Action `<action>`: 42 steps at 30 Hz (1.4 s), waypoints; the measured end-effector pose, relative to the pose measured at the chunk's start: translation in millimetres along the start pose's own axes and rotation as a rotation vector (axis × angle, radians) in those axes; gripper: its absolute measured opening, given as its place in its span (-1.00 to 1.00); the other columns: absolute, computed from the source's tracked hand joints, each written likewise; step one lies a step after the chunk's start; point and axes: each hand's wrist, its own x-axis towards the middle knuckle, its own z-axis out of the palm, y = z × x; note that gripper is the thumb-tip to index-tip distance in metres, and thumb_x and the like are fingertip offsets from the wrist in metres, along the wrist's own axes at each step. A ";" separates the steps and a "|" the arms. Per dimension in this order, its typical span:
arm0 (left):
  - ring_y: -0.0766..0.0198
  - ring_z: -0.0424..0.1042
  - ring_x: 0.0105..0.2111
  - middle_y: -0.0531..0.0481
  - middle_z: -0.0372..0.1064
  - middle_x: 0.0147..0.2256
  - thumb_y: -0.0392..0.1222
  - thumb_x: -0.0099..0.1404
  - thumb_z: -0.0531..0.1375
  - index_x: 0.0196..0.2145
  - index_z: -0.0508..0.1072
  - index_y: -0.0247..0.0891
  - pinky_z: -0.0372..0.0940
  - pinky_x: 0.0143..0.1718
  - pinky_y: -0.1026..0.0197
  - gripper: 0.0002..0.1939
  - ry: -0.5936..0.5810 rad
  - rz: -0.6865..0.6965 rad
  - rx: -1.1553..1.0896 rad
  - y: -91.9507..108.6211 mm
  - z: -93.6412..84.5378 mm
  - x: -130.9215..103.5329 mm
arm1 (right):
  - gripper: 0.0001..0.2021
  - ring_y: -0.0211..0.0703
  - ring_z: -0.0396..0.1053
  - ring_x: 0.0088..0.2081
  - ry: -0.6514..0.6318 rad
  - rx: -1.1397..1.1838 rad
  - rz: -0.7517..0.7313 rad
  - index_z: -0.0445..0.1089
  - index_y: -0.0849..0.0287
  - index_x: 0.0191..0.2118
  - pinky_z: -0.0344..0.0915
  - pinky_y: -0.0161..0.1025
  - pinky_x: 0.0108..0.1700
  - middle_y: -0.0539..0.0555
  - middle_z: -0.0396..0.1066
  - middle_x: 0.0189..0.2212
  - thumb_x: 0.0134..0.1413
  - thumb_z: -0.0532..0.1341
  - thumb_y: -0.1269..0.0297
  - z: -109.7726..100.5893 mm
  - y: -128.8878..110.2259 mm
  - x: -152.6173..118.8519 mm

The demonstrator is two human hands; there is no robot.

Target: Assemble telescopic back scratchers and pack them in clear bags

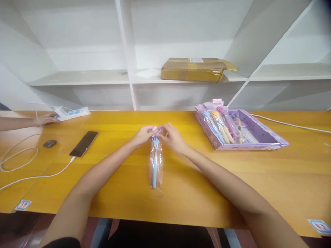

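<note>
A white shelf unit fills the back of the view, and a flat brown parcel wrapped in tape lies on one of its boards. Below it runs a yellow wooden tabletop.

On the right part of the tabletop sits a shallow purple tray, tilted a little toward the camera. It holds a row of slim packets with pens in blue, yellow and pink, leaning against its left wall; the right half of the tray shows a bare floor.

Near the middle of the tabletop lies a clear plastic sleeve, long side pointing toward the camera, with a light blue pen inside whose top is shaped like a small hand. The left hand and the right hand meet at the far end of this sleeve, fingers curled and pinched together on its pink top flap, the fingertips of both hands nearly touching.

To the left lies a dark phone with a white cable plugged in, a small dark mouse beside it, and a white power strip at the back edge. Another person's hand rests against that strip.
</note>
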 end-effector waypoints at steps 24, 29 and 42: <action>0.14 0.66 -0.27 -0.11 0.69 -0.27 -0.06 0.24 0.45 -0.03 0.49 -0.26 0.42 -0.21 0.20 -0.58 0.048 -0.031 -0.036 0.5 -2.2 1.6 | -0.75 -0.21 0.34 -0.42 0.013 0.396 0.253 0.42 0.11 -0.14 0.36 -0.21 -0.30 -0.03 0.44 -0.38 0.21 0.32 0.06 -6.5 21.1 13.3; 0.13 0.67 -0.36 -0.14 0.67 -0.35 0.05 0.32 0.41 -0.13 0.44 -0.26 0.46 -0.27 0.20 -0.62 0.157 -0.066 -0.103 1.8 -1.9 4.3 | -0.66 -0.18 0.41 -0.30 0.070 0.472 0.238 0.37 0.09 -0.15 0.39 -0.22 -0.27 0.03 0.50 -0.28 0.18 0.35 -0.06 -4.2 15.1 13.8; 0.10 0.69 -0.29 -0.18 0.68 -0.20 0.03 0.33 0.43 -0.16 0.59 -0.34 0.52 -0.16 0.13 -0.65 0.165 -0.079 -0.210 11.6 4.7 -1.5 | -0.69 -0.11 0.47 -0.18 0.136 0.450 0.174 0.43 0.08 -0.18 0.42 -0.15 -0.08 0.03 0.51 -0.26 0.24 0.35 -0.07 -7.5 -1.1 11.5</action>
